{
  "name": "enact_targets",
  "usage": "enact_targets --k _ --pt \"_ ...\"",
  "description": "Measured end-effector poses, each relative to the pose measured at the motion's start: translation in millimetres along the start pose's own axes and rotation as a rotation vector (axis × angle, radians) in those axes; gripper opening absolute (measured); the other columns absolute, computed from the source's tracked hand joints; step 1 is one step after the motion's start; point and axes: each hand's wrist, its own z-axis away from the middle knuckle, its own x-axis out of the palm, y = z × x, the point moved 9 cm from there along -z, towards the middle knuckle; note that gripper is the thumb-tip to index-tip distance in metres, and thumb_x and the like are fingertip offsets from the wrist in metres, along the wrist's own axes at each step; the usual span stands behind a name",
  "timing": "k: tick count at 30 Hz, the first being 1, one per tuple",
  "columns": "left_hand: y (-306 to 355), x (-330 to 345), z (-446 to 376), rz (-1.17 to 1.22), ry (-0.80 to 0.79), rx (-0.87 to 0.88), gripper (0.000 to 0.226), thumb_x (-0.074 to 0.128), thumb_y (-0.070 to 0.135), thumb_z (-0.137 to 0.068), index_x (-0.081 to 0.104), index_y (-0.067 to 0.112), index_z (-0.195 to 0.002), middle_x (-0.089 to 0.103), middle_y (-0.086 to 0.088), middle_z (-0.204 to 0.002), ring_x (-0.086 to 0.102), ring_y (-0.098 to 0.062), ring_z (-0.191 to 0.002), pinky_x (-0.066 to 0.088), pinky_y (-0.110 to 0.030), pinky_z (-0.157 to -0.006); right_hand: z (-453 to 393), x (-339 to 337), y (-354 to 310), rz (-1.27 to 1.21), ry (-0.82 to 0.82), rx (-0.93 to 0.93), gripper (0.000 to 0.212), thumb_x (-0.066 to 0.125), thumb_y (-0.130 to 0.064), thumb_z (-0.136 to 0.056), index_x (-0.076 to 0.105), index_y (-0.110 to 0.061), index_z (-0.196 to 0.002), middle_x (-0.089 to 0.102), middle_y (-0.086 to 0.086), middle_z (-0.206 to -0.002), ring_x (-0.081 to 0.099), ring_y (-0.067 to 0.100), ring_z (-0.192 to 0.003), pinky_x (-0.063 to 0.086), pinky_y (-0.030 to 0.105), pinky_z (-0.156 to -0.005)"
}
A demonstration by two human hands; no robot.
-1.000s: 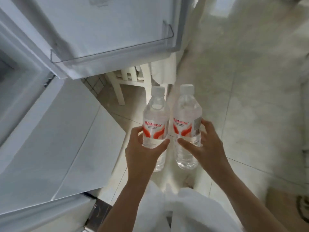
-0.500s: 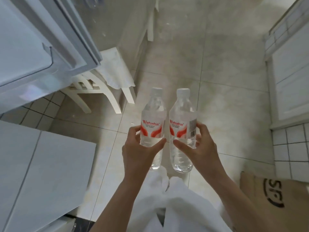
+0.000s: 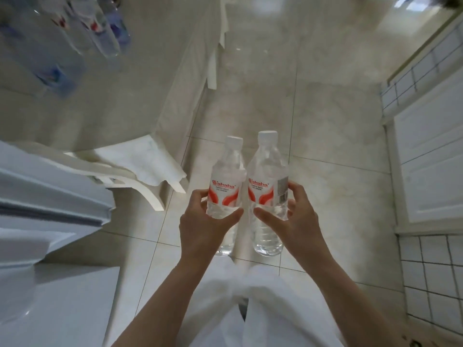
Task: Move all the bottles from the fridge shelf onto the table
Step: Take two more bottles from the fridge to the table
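white chair [image 3: 140,181], tiled floor [image 3: 325,136], white cabinet [image 3: 431,166]

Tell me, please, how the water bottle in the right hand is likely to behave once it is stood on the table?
The bottle in the right hand looks full of clear water, so it is probably fairly heavy for its size. Tall over a narrow base, it may tip if nudged. Its thin clear plastic likely gives slightly where the right hand grips it.

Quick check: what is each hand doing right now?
Left hand: grips the left water bottle, upright.
Right hand: grips the right water bottle, upright.
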Motion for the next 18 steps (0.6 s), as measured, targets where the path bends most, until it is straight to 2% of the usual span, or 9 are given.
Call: enact_targets --k 2,5,9,14,16,18 --pt "15 -1 -29 0.006 0.016 0.005 0.062 0.089 0.041 -0.058 0.046 0.033 -0.101 0.059 0.023 -0.090 0.060 0.002 -0.080 0.047 -0.016 -0.070 -29 -3 -16 -0.007 0.007 -0.010 0.079 0.081 -0.043 -0.066 0.041 -0.025 -0.132 0.063 -0.005 -0.124 0.064 0.015 -0.110 0.053 0.044 -0.096" --pt "30 -3 -71 0.017 0.053 -0.012 0.062 0.090 0.043 -0.056 0.052 0.028 -0.102 0.069 0.011 -0.098 0.068 -0.008 -0.086 0.055 -0.027 -0.078 -72 -7 -33 -0.016 0.003 -0.005 0.079 0.081 -0.040 -0.067 0.041 -0.025 -0.133 0.062 -0.007 -0.124 0.064 0.014 -0.109 0.052 0.042 -0.097" --pt "47 -4 -118 0.050 0.129 -0.037 0.064 0.089 0.042 -0.057 0.054 0.021 -0.106 0.070 0.009 -0.095 0.069 -0.009 -0.085 0.056 -0.029 -0.077 -126 -6 -52 0.000 -0.032 -0.010 0.076 0.080 -0.039 -0.068 0.040 -0.027 -0.132 0.060 -0.013 -0.118 0.063 0.011 -0.107 0.052 0.036 -0.095" --pt "72 2 -180 0.113 0.220 -0.111 0.066 0.088 0.047 -0.055 0.053 0.023 -0.106 0.070 0.010 -0.096 0.070 -0.013 -0.086 0.058 -0.040 -0.082 -211 -1 -84 0.020 -0.126 -0.036 0.074 0.083 -0.036 -0.067 0.044 -0.027 -0.128 0.066 -0.013 -0.114 0.066 0.006 -0.100 0.056 0.039 -0.091" --pt "87 3 -208 0.121 0.260 -0.127 0.064 0.089 0.044 -0.057 0.051 0.024 -0.103 0.069 0.010 -0.096 0.069 -0.014 -0.088 0.057 -0.041 -0.084 -250 3 -104 0.044 -0.174 -0.074 0.072 0.084 -0.037 -0.066 0.045 -0.028 -0.126 0.067 -0.016 -0.108 0.067 0.002 -0.096 0.057 0.039 -0.089" --pt "103 1 -234 0.119 0.315 -0.142 0.063 0.090 0.042 -0.057 0.049 0.024 -0.102 0.067 0.011 -0.096 0.069 -0.015 -0.089 0.056 -0.041 -0.084 -291 4 -124 0.067 -0.214 -0.113 0.071 0.084 -0.038 -0.065 0.046 -0.030 -0.124 0.070 -0.012 -0.107 0.069 0.005 -0.095 0.057 0.042 -0.088"
